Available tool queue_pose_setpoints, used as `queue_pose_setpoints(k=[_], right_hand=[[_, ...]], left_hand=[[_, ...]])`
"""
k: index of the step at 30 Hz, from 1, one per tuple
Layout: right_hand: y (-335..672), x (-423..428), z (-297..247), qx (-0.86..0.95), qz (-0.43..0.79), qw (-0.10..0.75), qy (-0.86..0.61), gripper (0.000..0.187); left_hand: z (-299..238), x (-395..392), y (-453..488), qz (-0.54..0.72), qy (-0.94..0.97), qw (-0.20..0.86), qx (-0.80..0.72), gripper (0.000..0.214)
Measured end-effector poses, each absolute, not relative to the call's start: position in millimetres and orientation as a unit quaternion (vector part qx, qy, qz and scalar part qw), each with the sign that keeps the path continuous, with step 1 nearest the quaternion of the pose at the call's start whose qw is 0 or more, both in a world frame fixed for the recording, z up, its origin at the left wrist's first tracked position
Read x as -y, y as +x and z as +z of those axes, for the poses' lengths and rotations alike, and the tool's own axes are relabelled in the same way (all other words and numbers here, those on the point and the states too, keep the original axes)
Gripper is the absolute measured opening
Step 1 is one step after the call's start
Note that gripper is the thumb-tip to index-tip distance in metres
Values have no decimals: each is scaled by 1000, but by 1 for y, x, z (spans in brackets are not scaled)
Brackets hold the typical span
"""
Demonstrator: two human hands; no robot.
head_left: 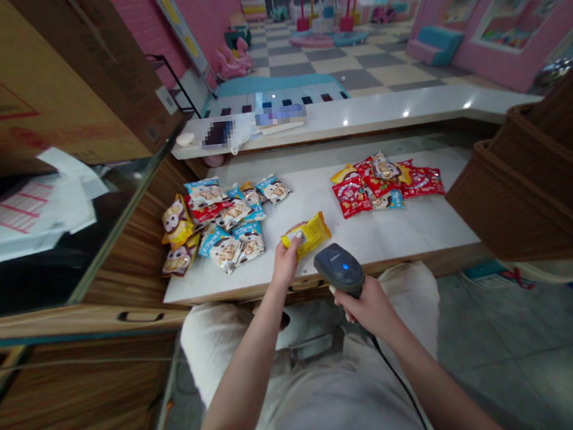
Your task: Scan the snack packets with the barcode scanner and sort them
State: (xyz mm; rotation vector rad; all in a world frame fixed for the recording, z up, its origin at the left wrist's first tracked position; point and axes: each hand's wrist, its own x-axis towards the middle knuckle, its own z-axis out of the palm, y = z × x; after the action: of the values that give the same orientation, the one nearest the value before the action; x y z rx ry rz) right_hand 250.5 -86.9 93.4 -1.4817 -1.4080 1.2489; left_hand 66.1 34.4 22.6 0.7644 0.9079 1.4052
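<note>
Pink-walled play hall [512, 41]: packets sorted on a white counter

Long white counter [418, 230] with wood-veneer front lies ahead, 12 o'clock taken from the wearer's lap. Brown wicker basket [529, 184] stands at 2 o'clock. Heap of blue-and-white snack packets [217, 224] sits at 11 o'clock; heap of red snack packets [384, 183] at 1 o'clock. Right hand [369, 308] is closed around a grey corded barcode scanner [339, 270], blue light showing. Left hand [287, 263] is clamped on a yellow foil packet [309, 235], at 12 o'clock, long axis running 8 to 2 o'clock. Packet lies just beside the scanner's nose, toward its 10 o'clock, apparently not touching.
</note>
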Motion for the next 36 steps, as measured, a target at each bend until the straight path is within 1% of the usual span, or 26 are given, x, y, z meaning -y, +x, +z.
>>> queue_pose_setpoints(k=[7, 12, 19, 28, 36], right_hand=[[250, 86, 98, 550, 483, 361, -578, 21], [250, 86, 98, 553, 481, 359, -578, 22], [252, 87, 94, 561, 482, 358, -569, 24], [251, 87, 95, 542, 491, 364, -577, 22], [266, 89, 85, 509, 505, 383, -582, 24]], left_hand=[[24, -36, 68, 624, 278, 610, -401, 65], [25, -35, 66, 620, 277, 614, -402, 61], [22, -35, 67, 633, 287, 610, -380, 68], [25, -34, 65, 618, 275, 623, -393, 62], [37, -39, 79, 623, 301, 600, -401, 67]])
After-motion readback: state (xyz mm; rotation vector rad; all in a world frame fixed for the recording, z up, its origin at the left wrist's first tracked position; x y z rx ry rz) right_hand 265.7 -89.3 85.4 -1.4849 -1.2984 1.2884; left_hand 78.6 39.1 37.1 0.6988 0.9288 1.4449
